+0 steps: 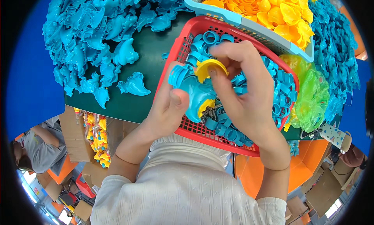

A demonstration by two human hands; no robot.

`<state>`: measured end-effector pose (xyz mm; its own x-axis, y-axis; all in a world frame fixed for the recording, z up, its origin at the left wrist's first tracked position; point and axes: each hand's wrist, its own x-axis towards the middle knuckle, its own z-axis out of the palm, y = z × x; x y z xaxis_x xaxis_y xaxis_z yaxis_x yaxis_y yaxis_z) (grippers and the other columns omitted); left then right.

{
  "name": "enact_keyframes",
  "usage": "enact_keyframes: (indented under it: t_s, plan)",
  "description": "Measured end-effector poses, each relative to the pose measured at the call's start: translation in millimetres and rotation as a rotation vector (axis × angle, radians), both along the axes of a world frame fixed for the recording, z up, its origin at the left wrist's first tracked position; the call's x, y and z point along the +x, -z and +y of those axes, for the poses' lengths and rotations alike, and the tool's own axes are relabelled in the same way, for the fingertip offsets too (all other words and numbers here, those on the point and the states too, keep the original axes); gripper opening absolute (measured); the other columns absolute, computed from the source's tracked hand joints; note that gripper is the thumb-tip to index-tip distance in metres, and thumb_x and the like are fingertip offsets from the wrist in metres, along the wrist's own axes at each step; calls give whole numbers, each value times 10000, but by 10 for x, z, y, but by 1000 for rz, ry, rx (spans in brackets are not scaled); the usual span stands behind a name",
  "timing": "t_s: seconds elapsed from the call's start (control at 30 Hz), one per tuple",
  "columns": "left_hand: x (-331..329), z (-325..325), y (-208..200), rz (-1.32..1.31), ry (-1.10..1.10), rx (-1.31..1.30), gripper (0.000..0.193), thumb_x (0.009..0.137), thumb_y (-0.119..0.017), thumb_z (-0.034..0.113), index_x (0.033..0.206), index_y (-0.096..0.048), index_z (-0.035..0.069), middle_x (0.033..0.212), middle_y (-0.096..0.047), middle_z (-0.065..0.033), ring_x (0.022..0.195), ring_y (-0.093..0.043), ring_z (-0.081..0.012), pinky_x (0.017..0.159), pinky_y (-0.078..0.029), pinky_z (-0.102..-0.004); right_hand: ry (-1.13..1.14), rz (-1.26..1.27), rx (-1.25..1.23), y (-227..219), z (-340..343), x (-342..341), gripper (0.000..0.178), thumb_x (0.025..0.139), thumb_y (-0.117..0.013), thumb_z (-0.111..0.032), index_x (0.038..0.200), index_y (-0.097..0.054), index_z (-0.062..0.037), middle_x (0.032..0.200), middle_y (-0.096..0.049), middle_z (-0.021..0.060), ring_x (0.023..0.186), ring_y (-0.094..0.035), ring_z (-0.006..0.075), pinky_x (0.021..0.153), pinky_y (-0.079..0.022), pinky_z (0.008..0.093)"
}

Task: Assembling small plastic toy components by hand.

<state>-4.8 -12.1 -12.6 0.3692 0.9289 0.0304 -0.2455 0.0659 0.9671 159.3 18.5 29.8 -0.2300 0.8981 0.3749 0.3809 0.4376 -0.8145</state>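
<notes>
Left to right: our left hand [165, 104] grips the blue toy body [194, 94] over the red basket [177, 53], our right hand [241, 92] pinches the yellow curved piece [210, 67] touching its top edge, right hand nearer, arc opening downward.

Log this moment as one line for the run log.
left hand: holds blue toy body | right hand: presses yellow piece on | under: red basket

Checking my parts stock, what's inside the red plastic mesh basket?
The red plastic mesh basket holds small blue plastic rings. Both hands and the blue toy body cover its middle, hiding what lies there.
</notes>
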Motion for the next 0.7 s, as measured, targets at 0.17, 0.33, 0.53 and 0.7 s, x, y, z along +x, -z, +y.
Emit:
enact_keyframes:
  t_s: [0.17, 0.33, 0.53, 0.7]
  plan:
    - [25, 9, -31, -3, -44, -42, 585, 901, -345, 483, 1224, -339, -5, 1114, -479, -78, 1003, -475, -113, 860, -401, -268, -36, 37, 1, 11, 13, 49, 227, 765, -539, 96, 963, -520, -15, 883, -516, 60, 772, -521, 110, 680, -430, 208]
    - [-46, -72, 34, 129, -68, -93, 572, 909, -344, 474, 1230, -345, 1, 1021, -505, -44, 882, -486, -79, 759, -420, -232, -80, 497, -233, 82, -49, -34, 154, 762, -550, 81, 846, -473, -22, 881, -511, 46, 807, -525, 100, 728, -442, 231]
    - [30, -57, 13, 92, -144, -98, 558, 908, -357, 477, 1218, -355, 13, 852, -462, 16, 736, -428, -36, 627, -387, -190, 0, 68, -98, 98, 5, -23, 181, 726, -597, 63, 855, -501, -20, 814, -524, 36, 735, -527, 98, 671, -441, 216]
    - [-21, -105, 32, 124, -117, -181, 492, 912, -335, 479, 1124, -395, 39, 765, -423, 37, 653, -392, -17, 538, -348, -169, -8, 39, 57, 111, -22, -19, 194, 706, -621, 70, 850, -522, -13, 786, -518, 48, 689, -530, 108, 612, -442, 211]
